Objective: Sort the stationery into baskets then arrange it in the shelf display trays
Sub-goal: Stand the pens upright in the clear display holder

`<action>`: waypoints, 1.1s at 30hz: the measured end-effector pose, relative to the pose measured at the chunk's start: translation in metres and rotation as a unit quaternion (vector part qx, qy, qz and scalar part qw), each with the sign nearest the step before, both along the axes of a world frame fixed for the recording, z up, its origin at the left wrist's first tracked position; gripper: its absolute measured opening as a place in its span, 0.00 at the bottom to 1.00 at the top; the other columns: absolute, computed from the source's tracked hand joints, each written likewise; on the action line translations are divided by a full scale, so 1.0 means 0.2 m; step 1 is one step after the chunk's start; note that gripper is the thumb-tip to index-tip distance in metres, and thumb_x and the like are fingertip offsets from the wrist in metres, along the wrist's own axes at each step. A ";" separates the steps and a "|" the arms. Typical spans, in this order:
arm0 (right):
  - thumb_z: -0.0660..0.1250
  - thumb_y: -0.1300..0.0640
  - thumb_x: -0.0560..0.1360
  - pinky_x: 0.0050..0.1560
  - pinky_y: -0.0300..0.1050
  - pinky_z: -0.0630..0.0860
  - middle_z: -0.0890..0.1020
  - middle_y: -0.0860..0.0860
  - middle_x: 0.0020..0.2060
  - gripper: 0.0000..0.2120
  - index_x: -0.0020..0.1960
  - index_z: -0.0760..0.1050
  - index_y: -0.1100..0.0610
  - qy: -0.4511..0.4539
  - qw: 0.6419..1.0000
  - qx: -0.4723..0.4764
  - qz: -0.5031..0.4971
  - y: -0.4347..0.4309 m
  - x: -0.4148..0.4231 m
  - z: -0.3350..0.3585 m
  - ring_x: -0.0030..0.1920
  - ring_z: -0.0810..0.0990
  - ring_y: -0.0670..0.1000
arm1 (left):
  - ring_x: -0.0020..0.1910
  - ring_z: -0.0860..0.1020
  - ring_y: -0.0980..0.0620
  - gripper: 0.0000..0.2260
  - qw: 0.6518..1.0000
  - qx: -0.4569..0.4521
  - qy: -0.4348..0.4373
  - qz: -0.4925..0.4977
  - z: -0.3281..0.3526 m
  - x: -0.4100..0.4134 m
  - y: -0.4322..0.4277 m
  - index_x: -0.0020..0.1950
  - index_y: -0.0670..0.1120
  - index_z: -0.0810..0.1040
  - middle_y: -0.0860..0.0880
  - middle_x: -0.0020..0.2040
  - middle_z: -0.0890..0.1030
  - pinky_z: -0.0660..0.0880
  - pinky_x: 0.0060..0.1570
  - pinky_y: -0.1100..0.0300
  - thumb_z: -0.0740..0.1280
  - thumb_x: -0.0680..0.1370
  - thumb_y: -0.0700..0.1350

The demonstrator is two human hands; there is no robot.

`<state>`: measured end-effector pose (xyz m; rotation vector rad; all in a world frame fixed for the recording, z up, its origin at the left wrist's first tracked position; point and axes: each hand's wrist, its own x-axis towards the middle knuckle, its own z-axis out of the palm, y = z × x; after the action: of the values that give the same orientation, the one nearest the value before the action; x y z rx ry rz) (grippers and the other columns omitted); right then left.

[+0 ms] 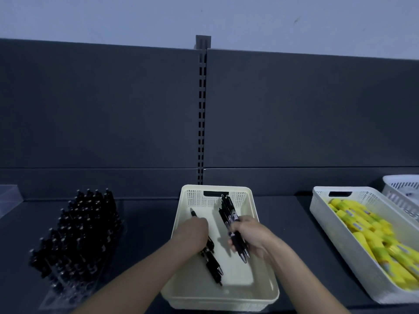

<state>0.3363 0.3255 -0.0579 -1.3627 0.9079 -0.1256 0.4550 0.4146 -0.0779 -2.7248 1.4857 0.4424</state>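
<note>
A cream basket [260, 279] sits on the dark shelf in front of me. Inside it, my left hand [192, 234] grips a few black pens [213, 264] that lie on the basket floor, their tips toward me. Over the same basket my right hand [249, 236] holds a bundle of black pens [229, 214] lifted off the floor, clicker ends pointing away. To the left, a clear display tray [59, 293] holds several rows of upright black pens [79, 230].
A white basket [335, 234] full of yellow highlighters [374, 234] stands on the right, with another white basket [401, 189] behind it. A clear stand [9, 196] shows at the far left. The dark shelf back panel [113, 109] rises behind everything.
</note>
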 end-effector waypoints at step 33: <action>0.54 0.70 0.74 0.36 0.45 0.72 0.74 0.54 0.29 0.08 0.44 0.68 0.59 0.023 0.988 -0.146 -0.041 -0.01 0.05 -0.10 0.28 0.73 0.52 | 0.56 0.73 0.45 0.14 0.981 -0.160 -0.110 0.005 0.14 0.06 -0.09 0.56 0.41 0.73 0.45 0.55 0.75 0.68 0.47 0.57 0.56 0.74 0.31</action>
<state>0.3455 0.3232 -0.0780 -1.6047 1.0139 -0.3004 0.4673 0.3959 -0.0501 -2.8949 1.6035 -0.1095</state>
